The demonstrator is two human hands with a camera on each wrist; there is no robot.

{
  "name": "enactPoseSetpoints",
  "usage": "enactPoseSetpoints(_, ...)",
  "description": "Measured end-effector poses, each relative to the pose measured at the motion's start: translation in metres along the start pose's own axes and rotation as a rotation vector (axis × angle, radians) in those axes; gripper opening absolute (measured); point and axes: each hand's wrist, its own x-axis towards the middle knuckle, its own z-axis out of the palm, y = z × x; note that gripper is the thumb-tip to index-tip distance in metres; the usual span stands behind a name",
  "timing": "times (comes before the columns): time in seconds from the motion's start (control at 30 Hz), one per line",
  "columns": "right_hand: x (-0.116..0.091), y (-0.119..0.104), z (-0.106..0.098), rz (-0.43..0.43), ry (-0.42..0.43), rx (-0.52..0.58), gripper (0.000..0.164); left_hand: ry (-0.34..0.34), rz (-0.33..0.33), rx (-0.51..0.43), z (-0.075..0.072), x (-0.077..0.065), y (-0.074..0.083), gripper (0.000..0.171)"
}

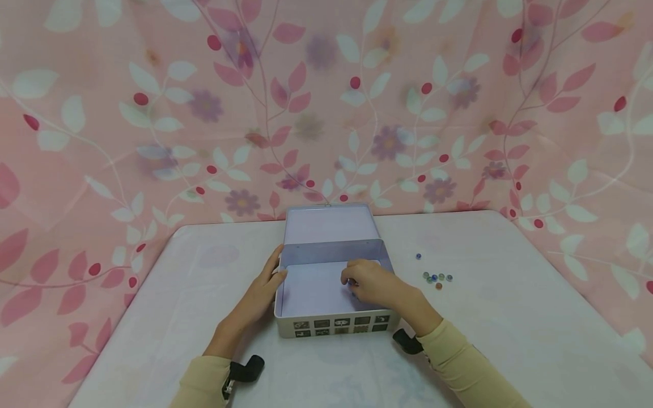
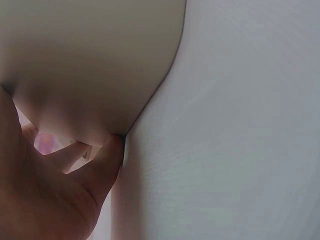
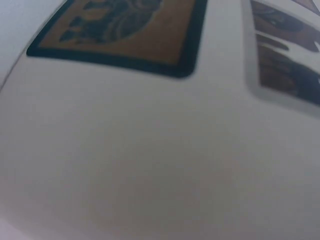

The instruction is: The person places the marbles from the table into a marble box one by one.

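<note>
A shallow tin box (image 1: 318, 292) sits on the table, its hinged lid (image 1: 330, 224) standing raised at the back. My left hand (image 1: 262, 292) grips the box's left wall, thumb at the rim and fingers along the outside. The left wrist view has that hand (image 2: 65, 195) against the box's pale side (image 2: 95, 65). Inside the box, toward its right, my right hand (image 1: 374, 283) has curled fingers pinching a small dark thing like a marble, mostly hidden by them. Close up in the right wrist view is the box's printed front (image 3: 150, 150), with an elephant picture (image 3: 120, 30).
Several glass marbles (image 1: 434, 278) lie grouped on the white table (image 1: 510, 317) right of the box. A blue one (image 1: 418, 256) lies apart, farther back, and an orange one (image 1: 439, 286) nearer. Behind the table hangs a pink floral cloth (image 1: 326, 113).
</note>
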Motion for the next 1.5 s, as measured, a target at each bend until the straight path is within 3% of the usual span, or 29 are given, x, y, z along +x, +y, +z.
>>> enactPoseSetpoints(0.17,0.0,0.0,0.0,-0.008,0.013,-0.01,0.015,-0.007,0.0,0.018,-0.002,-0.006,0.012,0.062)
enactPoseSetpoints(0.47,-0.002,-0.002,-0.004,0.021,0.016,-0.006,0.013,-0.005,-0.002,0.013,-0.002,-0.006,0.011,0.062)
enactPoseSetpoints(0.87,-0.004,0.003,-0.012,0.033,0.041,0.052,0.013,0.04,0.036,0.002,0.004,0.011,-0.026,0.057)
enactPoseSetpoints(1.3,-0.009,0.023,-0.031,0.052,0.118,0.065,0.013,0.044,0.034,0.01,0.005,0.011,-0.026,0.056)
enactPoseSetpoints(1.5,-0.013,0.033,-0.043,0.09,0.161,0.089,0.014,0.035,0.008,0.0,0.004,0.007,-0.016,0.058)
